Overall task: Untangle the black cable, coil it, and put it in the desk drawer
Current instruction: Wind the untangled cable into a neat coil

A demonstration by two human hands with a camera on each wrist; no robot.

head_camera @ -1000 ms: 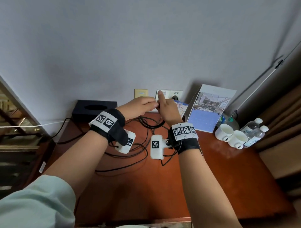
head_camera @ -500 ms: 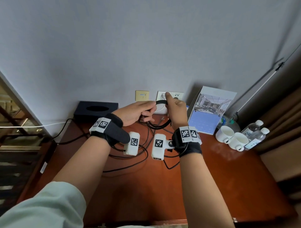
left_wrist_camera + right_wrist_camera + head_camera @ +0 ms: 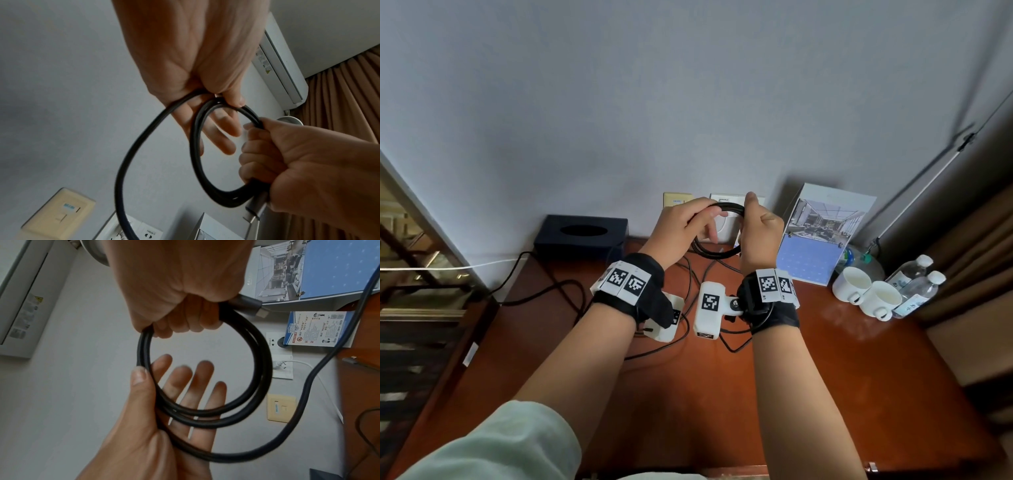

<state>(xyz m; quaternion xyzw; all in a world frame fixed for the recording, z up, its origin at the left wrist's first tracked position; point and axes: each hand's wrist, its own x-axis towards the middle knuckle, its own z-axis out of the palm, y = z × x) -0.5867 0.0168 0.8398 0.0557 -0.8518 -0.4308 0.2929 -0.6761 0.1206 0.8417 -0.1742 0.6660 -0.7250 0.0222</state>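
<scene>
Hands (image 3: 681, 226) (image 3: 760, 233) hold coiled black cable (image 3: 717, 251) above desk (image 3: 859, 359).

Black cable (image 3: 304, 386) end beyond frame edge

Bare desk (image 3: 688, 404) ahead — cups (image 3: 866, 294) right.

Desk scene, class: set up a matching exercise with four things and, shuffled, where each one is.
Things:
1. black cable
2. tissue box
3. white cups
4. water bottles

Places:
A. far right, by the curtain
B. back left, against the wall
C. coiled between both hands
D. right of the calendar, in front of the bottles

Pairs: 1-C, 2-B, 3-D, 4-A
</scene>
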